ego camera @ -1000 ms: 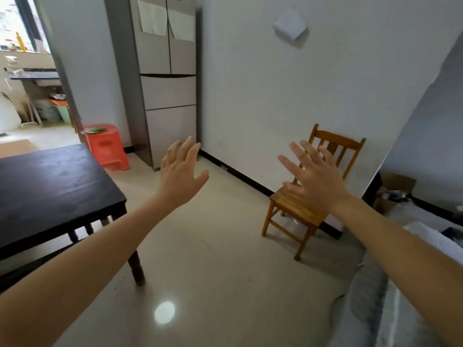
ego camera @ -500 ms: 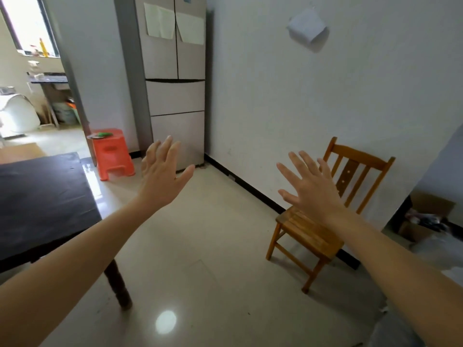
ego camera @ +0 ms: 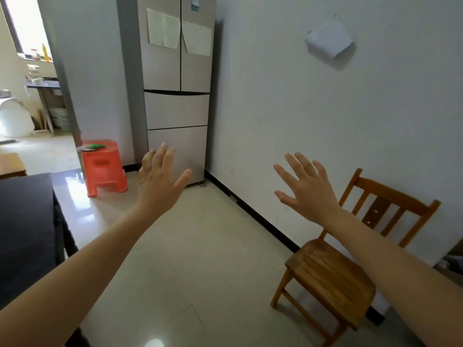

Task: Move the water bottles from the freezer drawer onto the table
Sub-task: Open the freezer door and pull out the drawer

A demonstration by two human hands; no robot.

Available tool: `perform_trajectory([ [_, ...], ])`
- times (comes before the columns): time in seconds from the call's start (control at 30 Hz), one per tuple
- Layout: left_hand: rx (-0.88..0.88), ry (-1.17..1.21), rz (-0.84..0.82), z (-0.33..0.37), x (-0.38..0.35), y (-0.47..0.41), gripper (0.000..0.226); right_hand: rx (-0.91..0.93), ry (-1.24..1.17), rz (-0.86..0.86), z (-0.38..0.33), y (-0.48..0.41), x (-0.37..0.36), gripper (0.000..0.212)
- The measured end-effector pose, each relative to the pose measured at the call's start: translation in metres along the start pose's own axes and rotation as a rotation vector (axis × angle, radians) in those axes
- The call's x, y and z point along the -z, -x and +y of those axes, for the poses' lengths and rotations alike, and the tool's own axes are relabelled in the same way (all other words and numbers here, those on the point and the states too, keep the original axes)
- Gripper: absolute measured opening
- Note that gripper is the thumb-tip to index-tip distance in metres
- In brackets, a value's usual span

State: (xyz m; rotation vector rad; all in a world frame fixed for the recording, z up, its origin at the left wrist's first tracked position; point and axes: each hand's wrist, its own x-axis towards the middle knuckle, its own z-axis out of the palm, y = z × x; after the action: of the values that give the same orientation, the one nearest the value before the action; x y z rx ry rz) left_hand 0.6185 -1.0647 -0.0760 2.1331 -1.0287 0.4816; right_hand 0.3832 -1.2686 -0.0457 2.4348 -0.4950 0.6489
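A tall beige fridge [ego camera: 176, 96] stands in the corner ahead, all doors and both lower drawers [ego camera: 178, 151] closed. No water bottles show. The black table [ego camera: 25, 221] fills the left edge of the view. My left hand [ego camera: 160, 181] is raised in front of the bottom drawer, fingers spread, holding nothing, still well short of the fridge. My right hand [ego camera: 308, 189] is raised to the right before the white wall, fingers apart and empty.
An orange plastic stool [ego camera: 104, 169] with a small plate on top stands left of the fridge. A wooden chair [ego camera: 335, 271] sits against the right wall. Shiny tiled floor [ego camera: 200, 259] runs between table and chair toward the fridge. A doorway opens at far left.
The view has advanced toward the fridge, which now looks larger and more central. The table has slid off to the left and the chair to the lower right. Both hands stay raised and open.
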Motion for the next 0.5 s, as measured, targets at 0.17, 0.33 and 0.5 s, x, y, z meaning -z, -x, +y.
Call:
perform_trajectory([
  [0.17, 0.026, -0.023, -0.043, -0.01, -0.049, -0.04, 0.075, 0.042, -0.025, -0.043, 0.015, -0.031, -0.064, 0.054],
  [0.33, 0.073, -0.045, -0.033, -0.021, -0.093, -0.087, 0.075, 0.025, -0.082, -0.035, 0.04, -0.078, -0.12, 0.053],
  [0.5, 0.068, -0.115, -0.001, -0.02, -0.14, -0.149, 0.084, 0.1, -0.073, 0.022, 0.084, -0.132, -0.179, 0.054],
])
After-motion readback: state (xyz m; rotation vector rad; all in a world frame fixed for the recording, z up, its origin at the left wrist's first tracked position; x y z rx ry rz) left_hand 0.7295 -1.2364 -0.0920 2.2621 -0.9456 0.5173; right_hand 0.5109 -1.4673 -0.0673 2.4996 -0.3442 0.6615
